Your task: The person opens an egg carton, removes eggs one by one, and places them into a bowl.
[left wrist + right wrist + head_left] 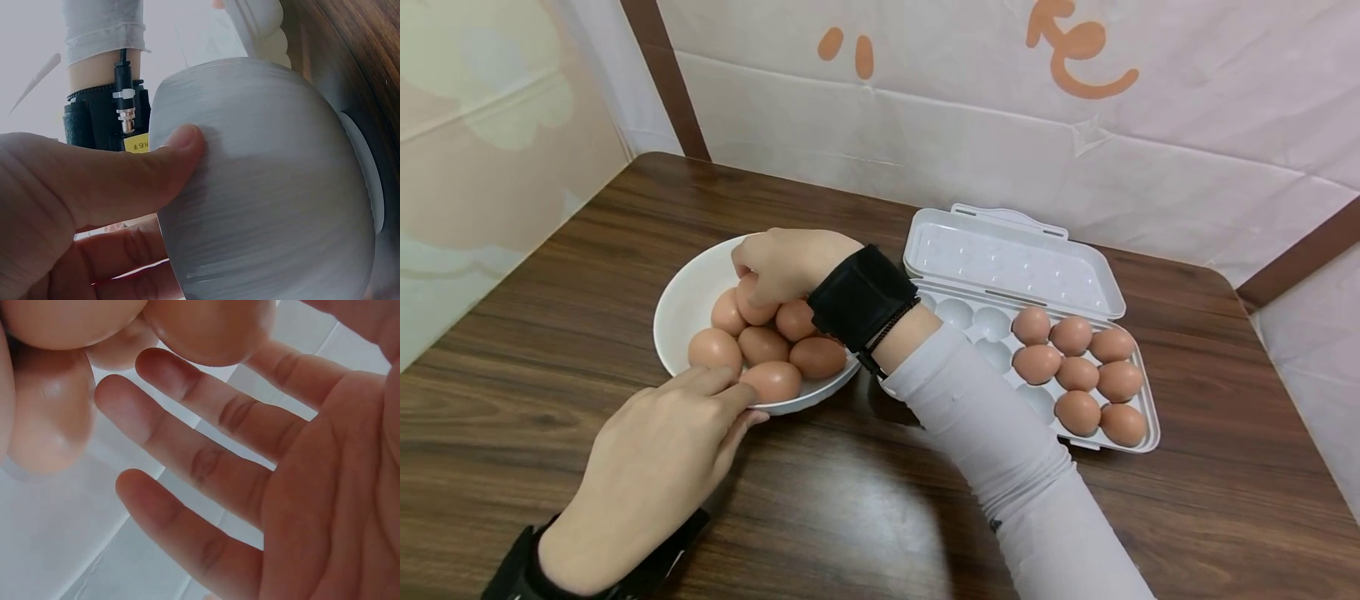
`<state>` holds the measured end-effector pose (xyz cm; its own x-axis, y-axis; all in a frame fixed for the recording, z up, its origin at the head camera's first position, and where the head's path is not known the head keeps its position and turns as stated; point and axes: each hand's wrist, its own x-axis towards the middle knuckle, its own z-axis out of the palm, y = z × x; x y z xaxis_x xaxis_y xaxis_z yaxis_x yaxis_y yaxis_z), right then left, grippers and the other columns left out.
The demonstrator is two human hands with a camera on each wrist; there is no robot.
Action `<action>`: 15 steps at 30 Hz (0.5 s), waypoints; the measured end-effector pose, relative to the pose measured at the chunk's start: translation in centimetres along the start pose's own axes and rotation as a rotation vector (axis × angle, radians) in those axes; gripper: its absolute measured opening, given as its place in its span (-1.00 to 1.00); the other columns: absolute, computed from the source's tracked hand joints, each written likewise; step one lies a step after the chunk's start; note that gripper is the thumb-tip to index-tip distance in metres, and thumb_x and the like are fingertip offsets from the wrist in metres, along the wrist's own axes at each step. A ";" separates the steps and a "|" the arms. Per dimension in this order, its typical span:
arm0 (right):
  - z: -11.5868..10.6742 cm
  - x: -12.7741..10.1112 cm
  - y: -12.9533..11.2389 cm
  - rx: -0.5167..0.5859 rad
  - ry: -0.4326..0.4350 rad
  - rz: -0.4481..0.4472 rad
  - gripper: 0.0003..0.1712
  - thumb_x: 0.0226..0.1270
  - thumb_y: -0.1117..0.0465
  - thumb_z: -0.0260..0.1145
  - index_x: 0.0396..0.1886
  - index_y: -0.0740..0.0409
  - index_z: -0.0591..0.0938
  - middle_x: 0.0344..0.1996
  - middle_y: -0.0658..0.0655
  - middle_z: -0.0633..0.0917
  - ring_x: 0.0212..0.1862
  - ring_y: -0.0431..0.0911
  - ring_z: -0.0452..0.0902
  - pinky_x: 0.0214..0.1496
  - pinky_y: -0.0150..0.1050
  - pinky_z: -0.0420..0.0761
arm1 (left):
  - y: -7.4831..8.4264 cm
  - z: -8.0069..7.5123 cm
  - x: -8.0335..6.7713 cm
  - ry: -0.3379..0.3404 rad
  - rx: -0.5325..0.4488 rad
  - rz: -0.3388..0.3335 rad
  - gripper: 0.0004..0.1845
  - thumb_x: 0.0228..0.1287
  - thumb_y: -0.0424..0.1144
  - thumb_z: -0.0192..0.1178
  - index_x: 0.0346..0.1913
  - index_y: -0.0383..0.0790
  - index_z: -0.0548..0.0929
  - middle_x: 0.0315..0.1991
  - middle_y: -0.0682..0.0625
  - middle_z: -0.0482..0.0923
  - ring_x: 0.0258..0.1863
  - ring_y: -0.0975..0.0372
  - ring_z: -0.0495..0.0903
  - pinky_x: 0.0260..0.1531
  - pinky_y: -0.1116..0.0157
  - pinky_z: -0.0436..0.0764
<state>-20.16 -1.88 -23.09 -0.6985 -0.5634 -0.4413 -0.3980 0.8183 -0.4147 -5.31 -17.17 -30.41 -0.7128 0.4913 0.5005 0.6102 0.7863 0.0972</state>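
A white bowl (679, 304) holding several brown eggs (762, 346) stands at the left of the table. My left hand (655, 450) grips its near rim. In the left wrist view, the thumb (184, 140) presses the outside of the bowl while the other fingers pass behind the rim. Over the far side of the bowl, my right hand (797, 262) holds an egg (754, 304) at the top of the pile between thumb and index finger. The right wrist view has this egg (212, 328) at the top, with the remaining fingers (187, 453) extended below.
To the right lies a white egg carton (1152, 437) with its lid (1015, 258) laid back. Several eggs (1077, 373) fill its right part; bare cups (992, 323) show at its left, partly hidden by my right forearm. Fabric walls (880, 125) border the wooden table (850, 517).
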 end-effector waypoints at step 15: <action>-2.4 -2.8 0.7 -0.263 0.046 0.061 -0.44 0.46 0.02 0.16 0.41 -0.07 0.37 0.31 -0.09 0.48 0.17 -0.25 0.42 0.21 -0.28 0.44 | -0.2 0.0 -0.1 -0.015 -0.007 0.000 -0.78 -0.10 -0.29 0.52 -0.49 -0.12 0.62 -0.59 0.15 0.21 -0.64 0.26 0.32 -0.72 0.31 0.25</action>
<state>-19.92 0.51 -20.25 -0.7499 -0.5110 -0.4202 -0.4908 0.8556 -0.1645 -5.42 -17.39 -30.46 -0.7180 0.4964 0.4879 0.6123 0.7838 0.1036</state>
